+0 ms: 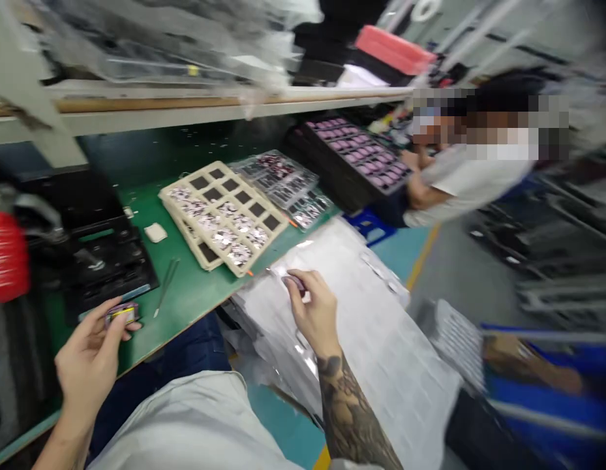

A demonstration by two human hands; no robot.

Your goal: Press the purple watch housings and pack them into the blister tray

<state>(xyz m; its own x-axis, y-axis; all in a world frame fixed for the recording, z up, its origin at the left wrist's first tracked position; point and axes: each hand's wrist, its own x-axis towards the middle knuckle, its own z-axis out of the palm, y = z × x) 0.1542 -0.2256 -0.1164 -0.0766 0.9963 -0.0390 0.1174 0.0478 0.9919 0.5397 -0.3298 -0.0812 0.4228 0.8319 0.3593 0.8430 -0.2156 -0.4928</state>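
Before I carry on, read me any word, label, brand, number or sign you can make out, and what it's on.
None can be read in this view.
Yellow-marked part in the left hand: too small to tell any print.
Dark piece in the right hand: nothing legible.
Yellow patch on the upper shelf: too blurred to tell if it is a label.
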